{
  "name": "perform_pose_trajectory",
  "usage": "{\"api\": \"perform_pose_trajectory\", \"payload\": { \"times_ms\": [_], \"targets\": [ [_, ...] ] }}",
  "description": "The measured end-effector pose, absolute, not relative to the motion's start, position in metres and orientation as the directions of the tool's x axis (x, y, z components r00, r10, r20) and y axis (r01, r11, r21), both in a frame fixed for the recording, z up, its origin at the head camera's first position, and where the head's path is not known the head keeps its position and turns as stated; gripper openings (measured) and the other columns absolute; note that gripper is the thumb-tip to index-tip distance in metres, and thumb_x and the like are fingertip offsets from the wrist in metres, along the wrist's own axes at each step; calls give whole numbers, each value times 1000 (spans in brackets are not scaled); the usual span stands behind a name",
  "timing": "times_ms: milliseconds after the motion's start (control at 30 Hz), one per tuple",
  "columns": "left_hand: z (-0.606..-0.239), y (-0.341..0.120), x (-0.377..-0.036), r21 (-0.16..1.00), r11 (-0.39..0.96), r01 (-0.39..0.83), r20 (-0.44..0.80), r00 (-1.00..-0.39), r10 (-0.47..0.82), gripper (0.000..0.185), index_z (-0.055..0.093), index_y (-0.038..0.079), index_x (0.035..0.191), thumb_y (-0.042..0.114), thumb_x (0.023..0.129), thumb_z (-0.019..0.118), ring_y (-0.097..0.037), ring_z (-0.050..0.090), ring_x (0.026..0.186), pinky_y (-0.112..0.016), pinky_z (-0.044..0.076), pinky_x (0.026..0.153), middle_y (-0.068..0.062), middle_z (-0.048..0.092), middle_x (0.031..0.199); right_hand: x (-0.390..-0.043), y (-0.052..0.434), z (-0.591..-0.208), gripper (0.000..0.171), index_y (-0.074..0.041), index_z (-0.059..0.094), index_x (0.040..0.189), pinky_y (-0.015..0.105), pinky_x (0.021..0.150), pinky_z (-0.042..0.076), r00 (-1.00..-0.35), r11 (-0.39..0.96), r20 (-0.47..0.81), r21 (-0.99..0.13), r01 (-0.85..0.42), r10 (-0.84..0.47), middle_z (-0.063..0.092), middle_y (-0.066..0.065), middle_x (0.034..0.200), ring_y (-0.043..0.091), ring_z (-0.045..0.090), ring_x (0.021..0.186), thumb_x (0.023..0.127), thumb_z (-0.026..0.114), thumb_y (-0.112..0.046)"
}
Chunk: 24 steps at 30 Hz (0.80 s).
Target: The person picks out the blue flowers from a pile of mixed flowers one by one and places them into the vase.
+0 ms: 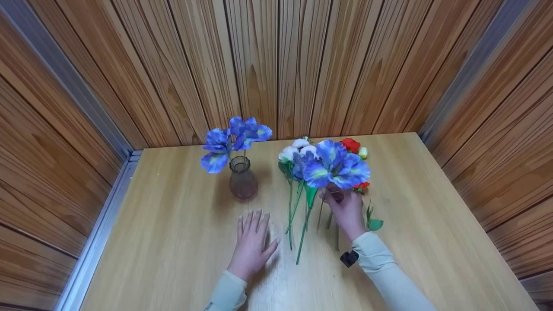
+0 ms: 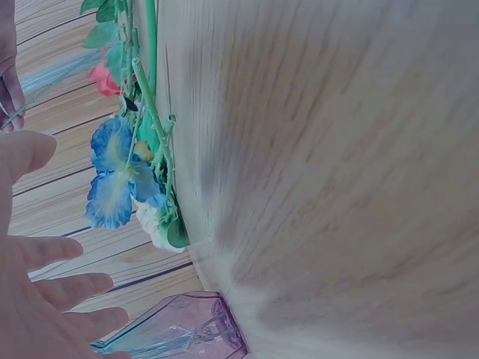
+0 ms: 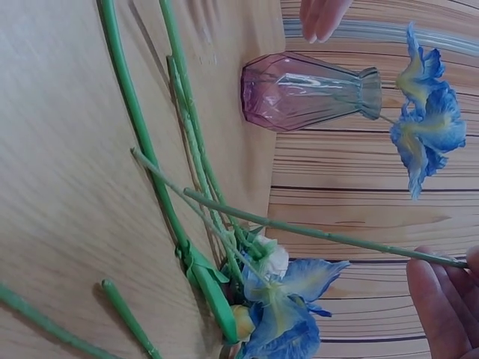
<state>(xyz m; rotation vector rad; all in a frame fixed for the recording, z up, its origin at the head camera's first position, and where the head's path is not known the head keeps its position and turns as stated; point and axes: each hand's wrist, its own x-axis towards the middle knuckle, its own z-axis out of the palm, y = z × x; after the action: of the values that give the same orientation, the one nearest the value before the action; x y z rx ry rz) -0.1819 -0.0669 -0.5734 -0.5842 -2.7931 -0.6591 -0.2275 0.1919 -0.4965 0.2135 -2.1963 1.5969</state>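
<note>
My right hand pinches the green stem of a blue iris, raised above a pile of flowers. In the right wrist view the fingers close on that stem, its cut end pointing toward the vase side. My left hand lies palm down with fingers spread, near the table and holding nothing; whether it touches the wood I cannot tell. Beyond it stands a faceted glass vase, purple at the base, with blue irises in it. The left wrist view shows this vase past the fingertips.
Under and beside my right hand lie white flowers, another blue iris, a red flower and several green stems. A green leaf lies to their right. Wood-plank walls enclose the table.
</note>
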Motion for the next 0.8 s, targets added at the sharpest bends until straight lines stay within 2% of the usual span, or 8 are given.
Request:
{"api": "perform_pose_trajectory", "payload": {
  "times_ms": [200,333,500,800],
  "targets": [
    [-573,-67,-182,391,824,411,271,-907,323,71,38,6,145,42,89,64,-41,23,139,-62,8,110,-19,33,149,-216,183,-480,10,2,64,96,22,67,55,-890,371,443,-849,-376,111,69,18,83,33,67,75,88,67,-3],
    [-573,-67,-182,396,822,409,268,-908,323,71,38,6,145,42,89,64,-41,22,139,-61,7,110,-19,32,149,-214,180,-477,10,3,64,96,22,65,55,-875,387,472,-831,-399,111,69,16,82,33,68,73,86,67,3],
    [-572,-67,-183,392,827,403,247,-912,327,70,39,8,145,44,90,62,-41,22,139,-62,10,109,-19,32,150,-211,178,-476,17,0,62,103,26,67,56,-886,345,456,-848,-403,87,68,16,86,32,67,77,87,65,4],
    [-572,-65,-183,400,819,412,253,-908,333,71,38,7,145,43,89,63,-40,23,139,-62,9,110,-19,31,150,-207,174,-476,8,5,63,97,27,68,56,-902,298,428,-870,-393,60,68,17,84,32,66,77,89,63,3]
  ]
}}
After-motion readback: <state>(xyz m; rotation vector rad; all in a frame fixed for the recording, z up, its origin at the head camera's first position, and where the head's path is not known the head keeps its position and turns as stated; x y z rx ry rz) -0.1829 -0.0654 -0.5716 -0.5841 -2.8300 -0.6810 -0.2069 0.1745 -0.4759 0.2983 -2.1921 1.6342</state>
